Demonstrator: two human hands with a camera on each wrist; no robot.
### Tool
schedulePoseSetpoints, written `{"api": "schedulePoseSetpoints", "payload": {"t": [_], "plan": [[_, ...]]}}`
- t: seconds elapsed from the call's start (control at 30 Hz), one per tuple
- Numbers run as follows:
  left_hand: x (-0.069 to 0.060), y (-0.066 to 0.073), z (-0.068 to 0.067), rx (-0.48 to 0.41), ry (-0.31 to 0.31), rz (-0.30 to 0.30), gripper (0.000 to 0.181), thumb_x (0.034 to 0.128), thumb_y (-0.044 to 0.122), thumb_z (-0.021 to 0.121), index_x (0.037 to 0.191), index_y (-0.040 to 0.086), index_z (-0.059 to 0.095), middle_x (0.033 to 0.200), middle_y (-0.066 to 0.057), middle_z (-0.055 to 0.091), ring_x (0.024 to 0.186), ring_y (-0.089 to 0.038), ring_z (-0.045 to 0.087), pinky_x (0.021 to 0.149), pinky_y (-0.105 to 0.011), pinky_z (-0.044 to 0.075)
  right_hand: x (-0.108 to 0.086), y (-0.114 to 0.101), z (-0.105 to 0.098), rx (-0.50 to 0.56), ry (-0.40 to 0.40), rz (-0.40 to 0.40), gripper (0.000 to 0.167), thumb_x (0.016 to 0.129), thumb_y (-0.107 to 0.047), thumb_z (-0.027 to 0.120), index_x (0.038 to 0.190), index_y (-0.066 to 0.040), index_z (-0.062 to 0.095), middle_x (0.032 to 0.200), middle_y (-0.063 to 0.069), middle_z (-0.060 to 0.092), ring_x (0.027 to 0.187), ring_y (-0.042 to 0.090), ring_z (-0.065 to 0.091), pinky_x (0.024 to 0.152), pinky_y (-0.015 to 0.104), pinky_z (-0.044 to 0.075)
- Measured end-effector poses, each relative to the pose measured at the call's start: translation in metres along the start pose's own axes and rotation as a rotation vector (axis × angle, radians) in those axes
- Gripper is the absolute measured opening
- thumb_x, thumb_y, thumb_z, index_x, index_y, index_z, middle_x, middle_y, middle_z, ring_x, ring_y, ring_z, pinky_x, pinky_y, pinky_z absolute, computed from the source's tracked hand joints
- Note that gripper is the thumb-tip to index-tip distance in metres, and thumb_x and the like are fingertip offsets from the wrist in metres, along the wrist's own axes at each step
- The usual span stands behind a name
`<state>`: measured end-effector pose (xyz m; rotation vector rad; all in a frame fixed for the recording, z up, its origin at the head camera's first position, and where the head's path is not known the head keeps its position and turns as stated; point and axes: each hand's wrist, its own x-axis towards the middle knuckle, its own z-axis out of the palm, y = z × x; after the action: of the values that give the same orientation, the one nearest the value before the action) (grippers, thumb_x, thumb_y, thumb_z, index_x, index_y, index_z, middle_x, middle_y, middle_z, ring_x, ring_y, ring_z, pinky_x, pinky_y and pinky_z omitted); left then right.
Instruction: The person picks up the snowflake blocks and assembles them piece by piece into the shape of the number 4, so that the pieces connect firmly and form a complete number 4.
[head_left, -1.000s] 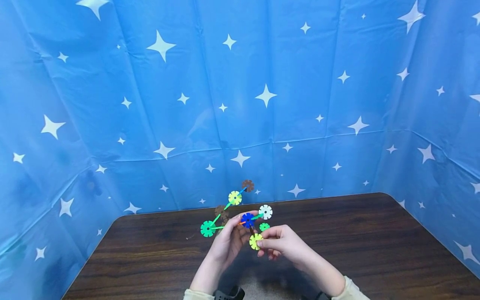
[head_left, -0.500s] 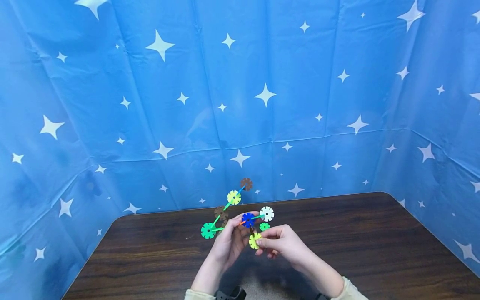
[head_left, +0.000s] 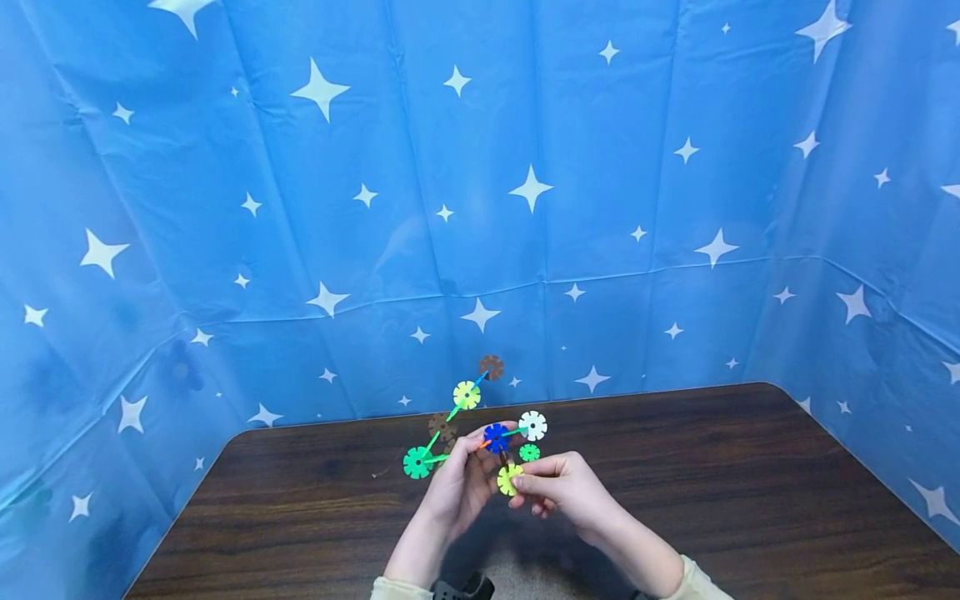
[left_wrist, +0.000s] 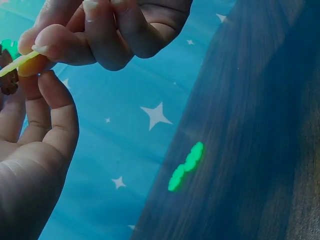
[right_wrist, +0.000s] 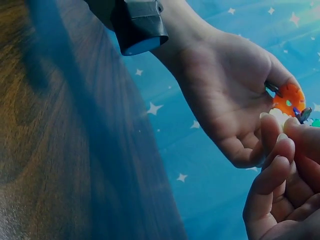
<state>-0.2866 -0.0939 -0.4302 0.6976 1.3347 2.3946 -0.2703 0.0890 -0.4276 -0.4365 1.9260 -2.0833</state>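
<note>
In the head view, my left hand (head_left: pixel 457 487) holds a chain of slotted plastic discs above the table, its thumb by an edge-on orange disc (right_wrist: pixel 289 100). A blue disc (head_left: pixel 496 437) stands next to it, with a white disc (head_left: pixel 533 426) joined on by an edge-on green one. My right hand (head_left: pixel 570 487) pinches a yellow disc (head_left: pixel 508 480) between thumb and forefinger. That disc meets an edge-on brown disc (left_wrist: pixel 9 75) below the blue one. Leftward the chain runs to a green disc (head_left: pixel 417 462), then up to another yellow disc (head_left: pixel 467 395) and a brown disc (head_left: pixel 491 367).
A loose green disc (left_wrist: pixel 186 166) lies on the dark wooden table (head_left: pixel 712 467), beyond my right fingers. A blue curtain (head_left: pixel 622 150) with white stars hangs behind the table and at both sides. Dark brown discs (head_left: pixel 441 427) show behind the chain; whether they belong to it I cannot tell.
The yellow disc and my right fingers have shifted very slightly up and left. The chain's upper end has drifted a little left. Both hands keep their hold.
</note>
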Motion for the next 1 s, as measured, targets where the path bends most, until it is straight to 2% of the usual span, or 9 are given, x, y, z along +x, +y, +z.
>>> {"api": "schedulePoseSetpoints", "payload": {"t": [0.2, 0.37, 0.6, 0.67, 0.77, 0.83, 1.0], "plan": [[0.0005, -0.0013, 0.0011, -0.011, 0.007, -0.006, 0.040, 0.1026, 0.022, 0.030, 0.126, 0.017, 0.061, 0.121, -0.002, 0.064, 0.108, -0.018, 0.056, 0.087, -0.035, 0.047, -0.0006, 0.0008, 0.0007, 0.039, 0.003, -0.002, 0.023, 0.090, -0.005, 0.065, 0.103, 0.014, 0.068, 0.069, 0.003, 0.070, 0.051, 0.004, 0.053, 0.048, 0.017, 0.042], [0.0011, -0.0019, 0.0025, -0.034, 0.053, -0.031, 0.037, 0.1017, 0.022, 0.031, 0.125, 0.018, 0.061, 0.121, 0.002, 0.064, 0.105, -0.016, 0.055, 0.087, -0.035, 0.046, -0.0016, -0.0003, 0.0015, 0.062, 0.006, 0.000, 0.022, 0.091, -0.006, 0.065, 0.102, 0.013, 0.069, 0.069, 0.003, 0.070, 0.052, 0.004, 0.053, 0.049, 0.017, 0.043], [0.0007, -0.0013, 0.0040, -0.068, 0.086, -0.039, 0.038, 0.0999, 0.020, 0.032, 0.125, 0.015, 0.061, 0.123, 0.000, 0.064, 0.120, -0.019, 0.051, 0.093, -0.038, 0.044, -0.0019, -0.0029, 0.0024, 0.063, 0.027, 0.005, 0.022, 0.091, -0.007, 0.065, 0.101, 0.012, 0.070, 0.069, 0.004, 0.070, 0.052, 0.004, 0.055, 0.050, 0.018, 0.045], [0.0006, -0.0012, 0.0035, -0.065, 0.088, -0.036, 0.038, 0.1000, 0.020, 0.032, 0.124, 0.015, 0.061, 0.123, -0.001, 0.064, 0.119, -0.018, 0.052, 0.093, -0.039, 0.044, -0.0013, -0.0027, 0.0020, 0.068, 0.018, 0.005, 0.021, 0.091, -0.007, 0.065, 0.101, 0.011, 0.070, 0.070, 0.004, 0.070, 0.052, 0.005, 0.055, 0.050, 0.019, 0.046], [0.0010, 0.0006, 0.0020, -0.022, 0.090, -0.048, 0.037, 0.1003, 0.022, 0.034, 0.127, 0.014, 0.059, 0.125, 0.000, 0.062, 0.120, -0.021, 0.051, 0.094, -0.040, 0.043, 0.0000, -0.0011, 0.0004, 0.076, 0.002, 0.014, 0.019, 0.091, -0.009, 0.066, 0.098, 0.008, 0.071, 0.072, 0.005, 0.070, 0.052, 0.006, 0.055, 0.051, 0.019, 0.047], [0.0011, 0.0024, 0.0007, 0.038, 0.082, -0.068, 0.039, 0.1004, 0.025, 0.035, 0.131, 0.012, 0.057, 0.127, -0.002, 0.061, 0.119, -0.023, 0.053, 0.093, -0.039, 0.045, 0.0008, -0.0004, -0.0008, 0.067, -0.005, 0.019, 0.018, 0.091, -0.009, 0.066, 0.097, 0.007, 0.072, 0.073, 0.006, 0.071, 0.052, 0.006, 0.055, 0.051, 0.020, 0.048], [0.0000, 0.0058, -0.0026, 0.168, 0.049, -0.125, 0.047, 0.1027, 0.032, 0.034, 0.140, 0.008, 0.049, 0.134, -0.005, 0.056, 0.113, -0.024, 0.059, 0.084, -0.036, 0.049, 0.0025, 0.0012, -0.0024, -0.057, -0.017, -0.033, 0.023, 0.090, -0.011, 0.066, 0.098, 0.011, 0.070, 0.073, 0.008, 0.071, 0.052, 0.008, 0.058, 0.051, 0.022, 0.049]]}}
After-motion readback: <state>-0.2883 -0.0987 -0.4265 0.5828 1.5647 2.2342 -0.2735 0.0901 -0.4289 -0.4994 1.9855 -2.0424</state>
